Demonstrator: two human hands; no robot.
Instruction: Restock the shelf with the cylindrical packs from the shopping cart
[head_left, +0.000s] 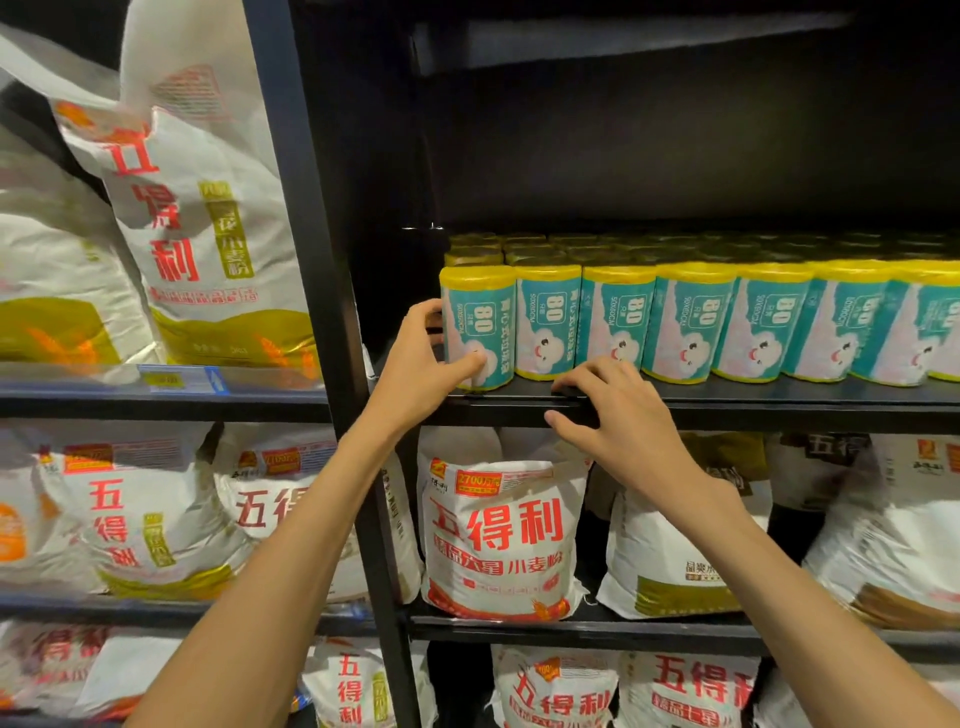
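Note:
Several teal and yellow cylindrical packs stand upright in a row along the front of a black shelf (779, 402), with more rows behind them. My left hand (423, 356) grips the leftmost pack (478, 317), thumb across its lower front and fingers round its left side. My right hand (618, 410) rests on the shelf's front lip just below the second pack (548, 322), fingers bent over the edge and holding nothing. The shopping cart is out of view.
A black upright post (332, 312) divides the shelving just left of my left hand. White flour bags (498, 530) fill the shelf below and the bays to the left (202, 208). Dark open space lies above the packs.

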